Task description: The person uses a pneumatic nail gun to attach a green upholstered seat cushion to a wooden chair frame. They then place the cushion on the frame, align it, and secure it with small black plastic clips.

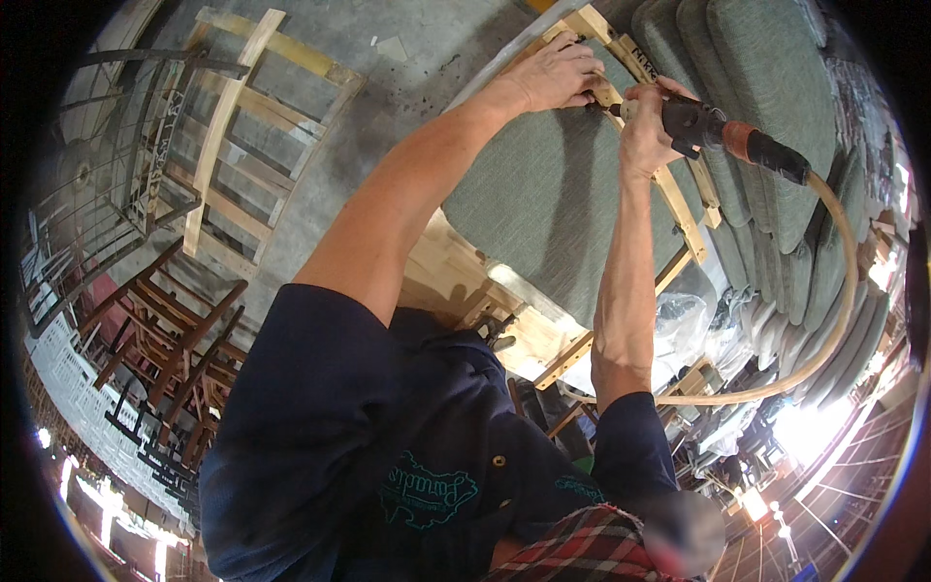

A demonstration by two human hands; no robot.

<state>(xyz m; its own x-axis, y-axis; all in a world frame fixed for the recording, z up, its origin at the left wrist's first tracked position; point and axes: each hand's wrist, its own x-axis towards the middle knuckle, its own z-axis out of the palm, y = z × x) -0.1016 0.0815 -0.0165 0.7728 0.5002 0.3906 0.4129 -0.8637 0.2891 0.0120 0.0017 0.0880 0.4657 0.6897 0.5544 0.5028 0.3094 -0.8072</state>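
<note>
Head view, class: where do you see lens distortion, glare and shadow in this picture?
Head view: fisheye bending curves the wooden frame near the dark rim; bright glare blows out the lower right; the forearms throw soft shadows on the green cushion; the left hand and the right hand on the air tool look sharp.

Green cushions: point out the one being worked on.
It is the green cushion set in the wooden frame, under the left hand and the right hand holding the air tool. The stacked cushions lie untouched alongside.
</note>
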